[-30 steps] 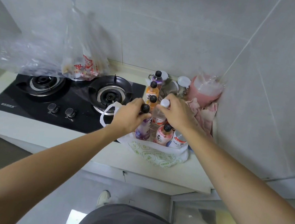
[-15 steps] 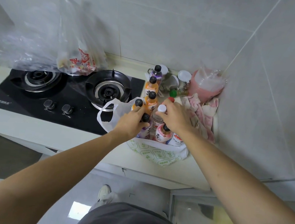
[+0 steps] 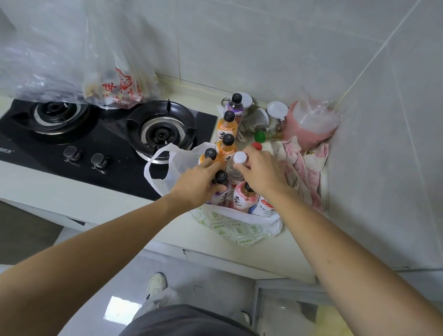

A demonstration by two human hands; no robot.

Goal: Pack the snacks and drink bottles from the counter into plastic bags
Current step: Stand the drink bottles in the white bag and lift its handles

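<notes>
Pale grey tiled walls [image 3: 262, 31] meet a cream counter [image 3: 40, 191] bearing a black gas hob [image 3: 98, 145], above grey floor [image 3: 101, 287].

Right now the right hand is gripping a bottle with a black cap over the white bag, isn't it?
Not quite. In the head view the right hand grips a bottle with a white cap, not a black one, over the white bag. The black-capped purple bottle is under the left hand.

The lower bodies of the bottles are hidden inside the white bag [image 3: 237, 225] and under the left hand [image 3: 194, 182] and right hand [image 3: 262, 172]. Print on the clear bag [image 3: 117, 90], upper left, is blurred.
</notes>
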